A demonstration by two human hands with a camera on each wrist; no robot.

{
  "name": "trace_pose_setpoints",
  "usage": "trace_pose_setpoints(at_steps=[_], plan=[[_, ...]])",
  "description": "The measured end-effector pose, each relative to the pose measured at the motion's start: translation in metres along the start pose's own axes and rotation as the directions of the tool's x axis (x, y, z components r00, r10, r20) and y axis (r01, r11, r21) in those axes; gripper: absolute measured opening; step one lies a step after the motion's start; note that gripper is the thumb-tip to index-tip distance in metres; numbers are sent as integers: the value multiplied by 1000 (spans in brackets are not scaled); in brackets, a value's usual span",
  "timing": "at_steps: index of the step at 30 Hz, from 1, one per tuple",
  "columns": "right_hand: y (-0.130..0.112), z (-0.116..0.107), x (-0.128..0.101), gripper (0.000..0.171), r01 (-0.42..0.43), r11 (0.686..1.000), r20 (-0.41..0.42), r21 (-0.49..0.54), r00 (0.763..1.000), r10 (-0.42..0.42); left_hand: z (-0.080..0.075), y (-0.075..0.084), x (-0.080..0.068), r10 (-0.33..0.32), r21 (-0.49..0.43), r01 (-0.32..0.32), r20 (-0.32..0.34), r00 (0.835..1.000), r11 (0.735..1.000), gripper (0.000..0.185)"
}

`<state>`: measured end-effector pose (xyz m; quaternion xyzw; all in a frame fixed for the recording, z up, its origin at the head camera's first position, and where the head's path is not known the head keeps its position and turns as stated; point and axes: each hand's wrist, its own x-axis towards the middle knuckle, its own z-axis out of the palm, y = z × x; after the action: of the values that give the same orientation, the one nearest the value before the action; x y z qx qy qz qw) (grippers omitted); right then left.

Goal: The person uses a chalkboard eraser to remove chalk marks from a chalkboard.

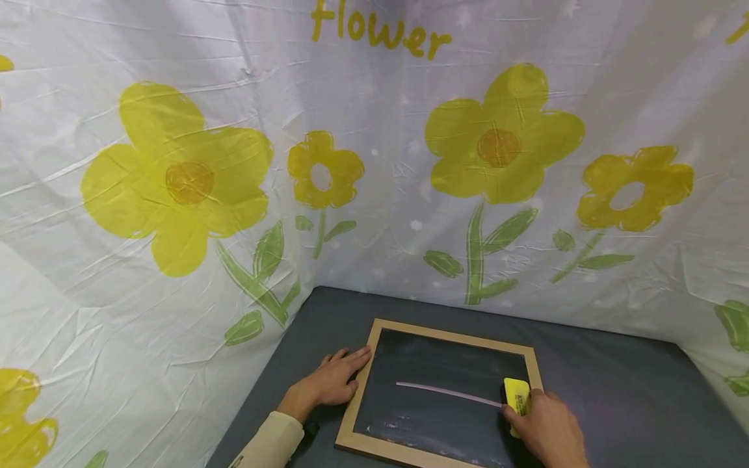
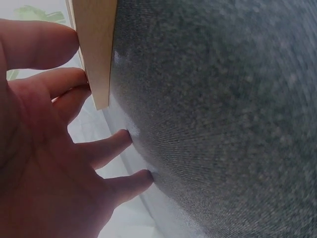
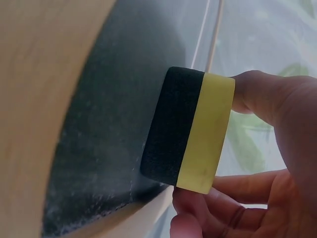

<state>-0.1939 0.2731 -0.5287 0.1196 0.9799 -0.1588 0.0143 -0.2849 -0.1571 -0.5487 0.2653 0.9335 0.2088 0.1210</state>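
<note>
Behind a dark grey table [image 1: 614, 390], a white cloth backdrop [image 1: 374, 195] printed with yellow flowers is hung, and the word "flower" [image 1: 380, 29] can be read near its top. On the table a wood-framed chalkboard [image 1: 433, 364] is laid flat. One white chalk line [image 1: 447, 392] is left across its middle, with faint chalk smears below; the rest looks wiped, so the erasing is judged nearly done. The board's left edge is steadied by the left hand [image 1: 333, 380], fingers flat and spread. A yellow eraser [image 1: 517, 396] with a black pad is gripped by the right hand [image 1: 547, 432] and pressed to the board at the line's right end
</note>
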Motion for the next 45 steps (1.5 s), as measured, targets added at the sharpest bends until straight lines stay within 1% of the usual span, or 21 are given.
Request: trace_pose_setpoints(at_steps=[7,14,20,31,40,45], plan=[[-10,1,-2,56,44,999,-27,-21,999,-45,0,0,0,0,-8,0,6,1000,1000,67],[-28,6,-2,70,89,996,-54,-26,994,-90,2,-3,1,-2,-13,2,4,1000,1000,67],[-44,13,2,71,138,990,-86,-29,986,-140,4,-3,2,0,-5,0,2,1000,1000,68],[-83,28,12,71,121,993,-54,-6,991,-121,3,-2,2,-3,-16,3,4,1000,1000,68],[-119,42,17,72,164,986,-65,-18,984,-164,3,-2,1,-5,-12,5,0,1000,1000,69],[-139,46,15,72,190,982,-52,-15,980,-191,4,-3,2,-5,-19,5,9,1000,1000,69]])
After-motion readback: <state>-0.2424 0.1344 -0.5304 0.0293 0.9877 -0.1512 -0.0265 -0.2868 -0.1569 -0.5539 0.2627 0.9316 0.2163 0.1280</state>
